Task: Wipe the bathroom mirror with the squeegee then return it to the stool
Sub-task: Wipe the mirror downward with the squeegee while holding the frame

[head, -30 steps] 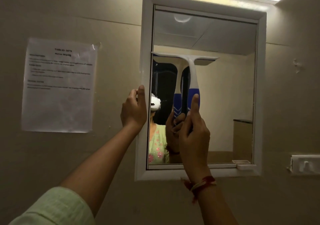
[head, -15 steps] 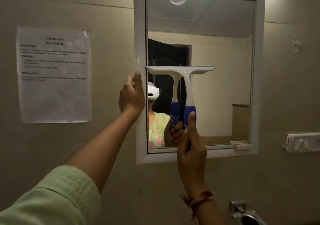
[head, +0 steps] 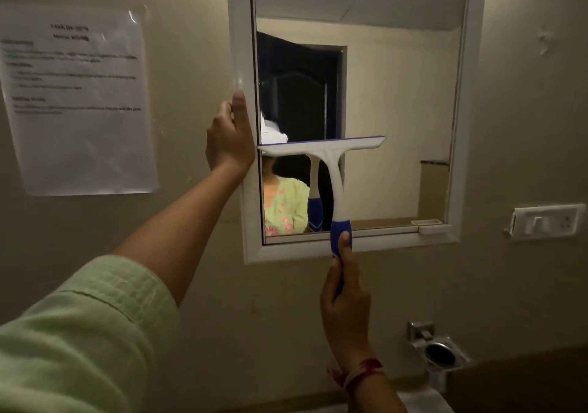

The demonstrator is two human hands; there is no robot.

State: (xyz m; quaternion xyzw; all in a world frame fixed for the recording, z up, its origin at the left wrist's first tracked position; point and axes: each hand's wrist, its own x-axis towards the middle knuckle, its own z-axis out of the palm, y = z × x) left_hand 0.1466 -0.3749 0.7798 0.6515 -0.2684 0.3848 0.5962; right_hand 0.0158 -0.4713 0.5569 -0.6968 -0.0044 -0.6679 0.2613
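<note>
The white-framed mirror hangs on the beige wall. A white squeegee with a blue handle lies against the glass, its blade level across the left half at mid-height. My right hand grips the blue handle from below, thumb up along it, in front of the mirror's lower frame. My left hand holds the left edge of the frame, thumb on its front face. The stool is out of view.
A printed paper sheet is taped to the wall at left. At right, a white switch plate sits beside the mirror, and a metal holder juts from the wall below it. A small white catch sticks out at the frame's lower right.
My right hand has drawn the squeegee down the glass from the upper part to mid-height. My left hand has stayed on the frame's left edge.
</note>
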